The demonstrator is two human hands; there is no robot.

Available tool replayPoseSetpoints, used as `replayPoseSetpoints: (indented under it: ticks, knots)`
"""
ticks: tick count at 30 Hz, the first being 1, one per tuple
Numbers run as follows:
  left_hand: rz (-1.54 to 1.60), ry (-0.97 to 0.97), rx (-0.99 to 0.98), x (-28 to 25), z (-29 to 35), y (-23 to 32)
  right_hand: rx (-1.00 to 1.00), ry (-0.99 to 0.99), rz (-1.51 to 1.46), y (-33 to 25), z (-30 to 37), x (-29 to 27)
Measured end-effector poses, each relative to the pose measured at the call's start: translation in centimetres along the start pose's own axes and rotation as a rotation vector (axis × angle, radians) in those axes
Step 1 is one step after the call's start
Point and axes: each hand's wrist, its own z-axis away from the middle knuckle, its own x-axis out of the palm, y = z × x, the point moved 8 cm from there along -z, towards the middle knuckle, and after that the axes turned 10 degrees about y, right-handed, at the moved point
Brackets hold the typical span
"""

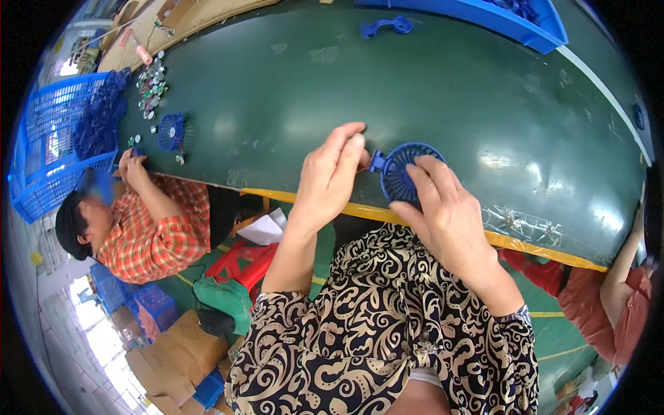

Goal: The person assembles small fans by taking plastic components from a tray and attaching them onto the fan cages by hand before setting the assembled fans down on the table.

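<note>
A round blue fan head [399, 181] with a ribbed cage lies on the green tabletop in front of me, its short hinged neck pointing left. My right hand [446, 218] grips its right side, fingers over the cage and thumb at the near rim. Left of the neck is my left hand [330, 173], index finger and thumb close together and the other fingers curled beneath. A thin red wire [364, 169] runs from the neck toward those curled fingers. Whatever is inside them is hidden.
A blue bracket [387, 28] lies at the far side, near a blue tray [553, 31] of parts. Leftward are another blue fan [171, 131], several small metal parts [151, 86] and a blue basket [52, 111]. A co-worker in a checked shirt [152, 238] works there; another person's sleeve [595, 311] is right.
</note>
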Motion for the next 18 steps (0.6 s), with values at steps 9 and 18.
replayPoseSetpoints:
  ticks: [9,18]
  knots:
    - [-0.012,-0.048,-0.036,0.2,-1.9,-0.7,0.245,0.096,0.139,7.1,1.7,-7.8]
    - [0.0,-0.114,0.198,0.8,-10.4,7.0,0.444,0.455,0.652,15.0,-1.6,-21.5]
